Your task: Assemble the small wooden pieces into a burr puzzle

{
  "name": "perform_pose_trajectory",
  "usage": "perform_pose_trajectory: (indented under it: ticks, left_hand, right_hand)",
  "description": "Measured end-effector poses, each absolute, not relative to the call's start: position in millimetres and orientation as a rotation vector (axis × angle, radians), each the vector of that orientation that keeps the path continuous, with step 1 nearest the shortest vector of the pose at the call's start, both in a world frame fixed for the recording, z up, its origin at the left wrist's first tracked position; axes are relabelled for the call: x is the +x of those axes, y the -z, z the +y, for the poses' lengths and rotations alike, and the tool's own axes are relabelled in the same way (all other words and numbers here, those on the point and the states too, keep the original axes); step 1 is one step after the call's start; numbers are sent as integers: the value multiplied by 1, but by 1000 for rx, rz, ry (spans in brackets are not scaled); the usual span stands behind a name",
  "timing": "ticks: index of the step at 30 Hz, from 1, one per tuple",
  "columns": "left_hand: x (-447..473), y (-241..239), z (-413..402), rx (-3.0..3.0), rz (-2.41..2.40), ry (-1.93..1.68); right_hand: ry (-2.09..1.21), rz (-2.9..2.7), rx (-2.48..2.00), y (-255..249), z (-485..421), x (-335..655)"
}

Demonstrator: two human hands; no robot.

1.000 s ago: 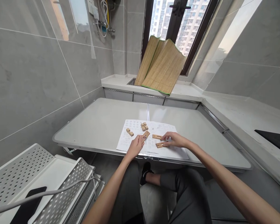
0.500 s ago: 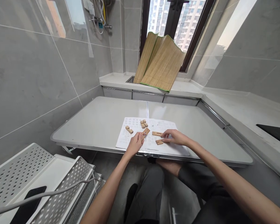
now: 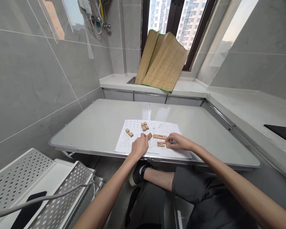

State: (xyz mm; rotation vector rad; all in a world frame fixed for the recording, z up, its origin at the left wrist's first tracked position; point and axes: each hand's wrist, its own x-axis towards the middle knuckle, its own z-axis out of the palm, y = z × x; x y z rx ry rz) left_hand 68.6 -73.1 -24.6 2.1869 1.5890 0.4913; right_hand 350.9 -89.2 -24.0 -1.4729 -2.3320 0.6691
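Observation:
My left hand [image 3: 140,147] is closed round one end of a short notched wooden puzzle piece [image 3: 149,136], whose other end points up and right. The fingers of my right hand [image 3: 178,141] pinch the right end of a second notched wooden piece [image 3: 161,144], which lies on the printed paper sheet [image 3: 124,144]. Just behind it lies a longer wooden piece with a slot [image 3: 160,136], its right end close to my right fingertips. A cluster of small wooden blocks [image 3: 144,127] sits farther back on the sheet. To the left lies a stepped wooden piece [image 3: 129,133].
The sheet lies on a pale folding table [image 3: 97,124] with a centre seam. Behind stands a counter [image 3: 114,82] carrying a folded bamboo mat [image 3: 164,62]. At lower left, a white perforated rack [image 3: 69,181] holds a dark phone-like object [image 3: 28,211] and a grey cable [image 3: 62,190].
My left hand has turned, its back now more upward, with the notched piece still in it. The right-hand piece has swung straighter. My view and legs have shifted slightly.

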Motion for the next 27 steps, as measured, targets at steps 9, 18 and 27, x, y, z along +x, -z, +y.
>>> perform_pose_trajectory:
  ticks: [9, 18, 27]
  left_hand:
    - [81, 10, -59, 2422, 1649, -296]
    - [77, 9, -48, 2486, 1682, -291]
    - [92, 8, -47, 2606, 1610, -416]
  right_hand:
    - [-780, -2297, -1459, 18, -89, 347]
    - [-898, -2216, -1408, 18, -94, 354]
    - [-797, -2017, -1412, 10, -98, 367]
